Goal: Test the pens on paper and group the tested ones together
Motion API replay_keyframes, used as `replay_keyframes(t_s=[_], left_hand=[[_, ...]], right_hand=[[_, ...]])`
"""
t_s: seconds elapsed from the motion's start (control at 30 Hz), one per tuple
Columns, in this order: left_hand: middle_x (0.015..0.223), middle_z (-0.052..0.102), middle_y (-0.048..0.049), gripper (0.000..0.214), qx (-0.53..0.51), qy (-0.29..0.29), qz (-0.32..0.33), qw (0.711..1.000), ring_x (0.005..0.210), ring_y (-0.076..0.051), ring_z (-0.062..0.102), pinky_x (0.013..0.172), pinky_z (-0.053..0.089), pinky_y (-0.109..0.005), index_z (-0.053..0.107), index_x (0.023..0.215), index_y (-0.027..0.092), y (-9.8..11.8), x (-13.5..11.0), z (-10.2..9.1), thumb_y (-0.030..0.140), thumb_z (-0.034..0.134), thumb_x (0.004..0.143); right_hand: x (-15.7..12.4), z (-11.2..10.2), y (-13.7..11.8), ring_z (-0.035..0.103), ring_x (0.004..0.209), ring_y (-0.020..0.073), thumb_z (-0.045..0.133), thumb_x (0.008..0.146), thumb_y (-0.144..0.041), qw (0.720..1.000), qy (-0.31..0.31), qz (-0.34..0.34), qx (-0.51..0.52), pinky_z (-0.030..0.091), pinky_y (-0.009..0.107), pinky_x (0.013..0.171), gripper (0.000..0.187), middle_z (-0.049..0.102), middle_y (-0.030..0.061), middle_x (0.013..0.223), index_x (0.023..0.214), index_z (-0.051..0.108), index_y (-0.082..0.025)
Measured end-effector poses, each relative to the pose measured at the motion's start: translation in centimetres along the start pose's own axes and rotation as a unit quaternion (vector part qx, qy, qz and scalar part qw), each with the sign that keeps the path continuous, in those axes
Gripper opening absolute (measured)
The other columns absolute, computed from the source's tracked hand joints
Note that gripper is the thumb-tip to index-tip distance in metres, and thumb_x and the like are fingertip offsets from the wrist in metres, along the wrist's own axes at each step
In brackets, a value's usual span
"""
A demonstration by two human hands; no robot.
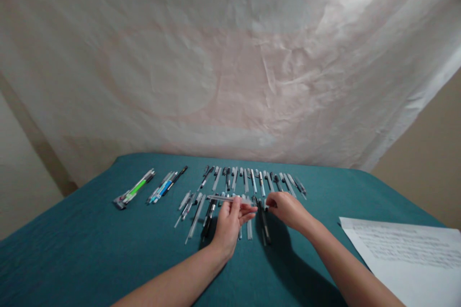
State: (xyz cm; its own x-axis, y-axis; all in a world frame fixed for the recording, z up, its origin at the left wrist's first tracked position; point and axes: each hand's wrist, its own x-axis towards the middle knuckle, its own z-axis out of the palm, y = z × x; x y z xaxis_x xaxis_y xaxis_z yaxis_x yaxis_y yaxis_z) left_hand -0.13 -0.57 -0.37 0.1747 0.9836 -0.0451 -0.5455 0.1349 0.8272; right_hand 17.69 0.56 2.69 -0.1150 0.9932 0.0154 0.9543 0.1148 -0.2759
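My left hand [230, 225] is closed in a pinch on a clear pen barrel [220, 197], which lies nearly level and points left above the rows of pens. To its right, my right hand [284, 208] has its fingers curled together near the top of a black pen [265, 228] on the cloth. A small dark part shows at its fingertips, but I cannot make out whether it is held. Left of my left hand lie a black pen [208, 218] and a clear barrel [196, 217]. My left hand hides part of the front row.
A back row of pens and caps [246, 180] crosses the green cloth [90, 244]. Bundles with a green pen [137, 188] and a blue pen [163, 188] lie at left. A written paper sheet [406, 249] is at right. A pale sheet [230, 72] hangs behind.
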Motion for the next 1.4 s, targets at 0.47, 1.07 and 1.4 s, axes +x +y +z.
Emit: replay_keyframes(t_s=[0.47,1.07,1.4], left_hand=[[0.07,0.061,-0.0021,0.03,0.025,0.015,0.007,1.0,0.07,-0.016,0.062,0.068,0.051,-0.031,0.054,0.082,0.013,0.0,0.1,0.1,0.041,0.061,0.074],[0.069,0.059,-0.0006,0.03,0.019,0.048,0.075,0.996,0.068,-0.015,0.06,0.067,0.049,-0.029,0.051,0.081,0.018,-0.1,0.5,-0.8,0.048,0.053,0.077],[0.069,0.059,-0.0013,0.032,0.056,0.029,0.072,0.995,0.066,-0.016,0.058,0.064,0.047,-0.028,0.051,0.08,0.017,0.2,-0.1,-0.6,0.049,0.052,0.077]], right_hand=[[-1.0,-1.2,-3.4,0.056,0.058,0.0122,0.053,0.077,-0.031,0.942,-0.021,-0.076,0.325,0.041,0.02,0.052,0.021,0.063,0.0034,0.064,0.078,0.063,-0.012],[-4.7,-7.8,2.2,0.045,0.052,0.0098,0.052,0.072,-0.029,0.979,-0.083,-0.037,0.184,0.032,0.019,0.047,0.017,0.054,-0.0017,0.057,0.068,0.06,-0.016],[-8.4,-1.6,2.5,0.051,0.051,0.014,0.046,0.073,-0.028,0.986,0.07,0.148,0.031,0.029,0.022,0.048,0.015,0.057,0.0008,0.054,0.062,0.053,-0.02]])
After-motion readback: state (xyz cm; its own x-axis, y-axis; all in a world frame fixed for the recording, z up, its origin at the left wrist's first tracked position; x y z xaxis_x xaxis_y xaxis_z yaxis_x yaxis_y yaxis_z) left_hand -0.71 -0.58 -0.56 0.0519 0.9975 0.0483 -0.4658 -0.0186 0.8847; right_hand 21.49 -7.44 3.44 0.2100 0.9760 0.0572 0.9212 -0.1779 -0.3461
